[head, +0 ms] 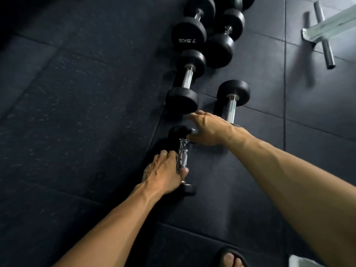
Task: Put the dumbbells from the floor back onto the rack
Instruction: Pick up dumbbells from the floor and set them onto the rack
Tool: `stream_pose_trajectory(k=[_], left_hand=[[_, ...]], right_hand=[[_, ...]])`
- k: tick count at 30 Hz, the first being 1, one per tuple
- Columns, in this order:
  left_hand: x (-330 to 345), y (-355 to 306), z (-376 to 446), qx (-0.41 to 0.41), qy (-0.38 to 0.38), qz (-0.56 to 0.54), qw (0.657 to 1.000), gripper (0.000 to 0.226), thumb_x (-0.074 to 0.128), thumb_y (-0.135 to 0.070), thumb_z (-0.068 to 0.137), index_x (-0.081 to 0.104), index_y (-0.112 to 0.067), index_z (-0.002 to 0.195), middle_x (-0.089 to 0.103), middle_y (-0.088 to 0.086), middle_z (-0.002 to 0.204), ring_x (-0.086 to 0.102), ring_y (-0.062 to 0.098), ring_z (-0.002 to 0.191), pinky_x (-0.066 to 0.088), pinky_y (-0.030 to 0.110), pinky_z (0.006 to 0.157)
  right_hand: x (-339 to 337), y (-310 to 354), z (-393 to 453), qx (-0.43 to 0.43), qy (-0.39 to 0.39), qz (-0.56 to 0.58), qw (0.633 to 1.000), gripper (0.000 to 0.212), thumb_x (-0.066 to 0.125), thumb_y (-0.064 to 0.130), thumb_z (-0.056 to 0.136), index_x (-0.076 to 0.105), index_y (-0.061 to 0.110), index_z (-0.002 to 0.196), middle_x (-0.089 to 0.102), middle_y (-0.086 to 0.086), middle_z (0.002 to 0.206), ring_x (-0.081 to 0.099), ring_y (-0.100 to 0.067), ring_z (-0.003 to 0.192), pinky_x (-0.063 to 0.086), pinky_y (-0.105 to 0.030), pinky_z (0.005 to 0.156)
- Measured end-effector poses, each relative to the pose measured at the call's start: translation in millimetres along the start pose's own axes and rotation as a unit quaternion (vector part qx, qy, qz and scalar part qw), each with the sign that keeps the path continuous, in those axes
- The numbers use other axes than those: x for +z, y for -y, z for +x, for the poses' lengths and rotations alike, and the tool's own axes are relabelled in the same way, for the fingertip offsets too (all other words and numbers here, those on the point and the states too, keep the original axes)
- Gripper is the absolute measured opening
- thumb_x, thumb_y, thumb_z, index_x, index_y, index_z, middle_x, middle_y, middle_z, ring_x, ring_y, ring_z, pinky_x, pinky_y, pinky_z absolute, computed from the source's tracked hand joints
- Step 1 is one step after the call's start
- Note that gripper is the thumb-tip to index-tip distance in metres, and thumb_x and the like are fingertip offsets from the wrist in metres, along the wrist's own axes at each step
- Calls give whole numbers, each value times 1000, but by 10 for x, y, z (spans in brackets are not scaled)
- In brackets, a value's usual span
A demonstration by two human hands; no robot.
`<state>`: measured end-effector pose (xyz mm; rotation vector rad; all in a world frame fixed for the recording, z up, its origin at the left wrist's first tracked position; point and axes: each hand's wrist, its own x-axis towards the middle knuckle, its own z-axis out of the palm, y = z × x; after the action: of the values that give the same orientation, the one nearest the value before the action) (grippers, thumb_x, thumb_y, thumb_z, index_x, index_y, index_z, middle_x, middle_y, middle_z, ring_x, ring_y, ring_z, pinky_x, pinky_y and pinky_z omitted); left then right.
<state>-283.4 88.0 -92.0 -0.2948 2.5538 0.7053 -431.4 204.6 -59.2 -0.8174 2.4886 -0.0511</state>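
Note:
A small dumbbell with a knurled chrome handle and black heads lies on the dark rubber floor. My left hand is shut around its handle, thumb across the bar. My right hand reaches over the floor just beyond it, next to the small dumbbell's far head. Its fingers curve over a bit of chrome, and what lies under the palm is hidden. A mid-size dumbbell runs under my right wrist. Another dumbbell lies just left of it.
Beyond these lie larger black dumbbells, one marked 7.5KG, another beside it. A white metal frame with grey pegs stands at the upper right. My sandalled foot is at the bottom edge.

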Motion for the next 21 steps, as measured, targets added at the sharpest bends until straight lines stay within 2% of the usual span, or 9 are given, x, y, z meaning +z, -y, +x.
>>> stream_pose_trajectory(k=[3,6,15,21], left_hand=[[204,93,188,-4,-7,-12,1000,67,61,-54,82,40,-14,132,45,9,131,45,29,123,41,41,99],[319,140,276,-5,4,-38,999,78,70,-54,73,36,-17,133,47,8,131,45,28,123,40,40,101],[440,91,382,-48,60,-171,982,72,77,-24,77,31,-19,131,60,7,121,59,26,110,41,24,86],[490,91,415,-43,62,-201,977,75,77,-22,76,30,-24,135,59,2,116,58,21,105,42,26,87]], right_hand=[[235,-39,239,-6,5,13,1000,78,72,48,78,40,20,143,51,-10,135,53,-31,123,45,-39,100],[411,-78,358,-12,3,27,1000,74,75,44,77,43,19,139,56,-9,131,54,-30,122,44,-34,95],[643,-190,437,-8,-38,92,995,58,72,34,82,48,22,133,66,-9,118,61,-34,109,50,-41,88],[651,-277,428,-40,-48,113,992,51,72,32,82,53,21,128,69,-10,113,63,-34,105,50,-44,88]])
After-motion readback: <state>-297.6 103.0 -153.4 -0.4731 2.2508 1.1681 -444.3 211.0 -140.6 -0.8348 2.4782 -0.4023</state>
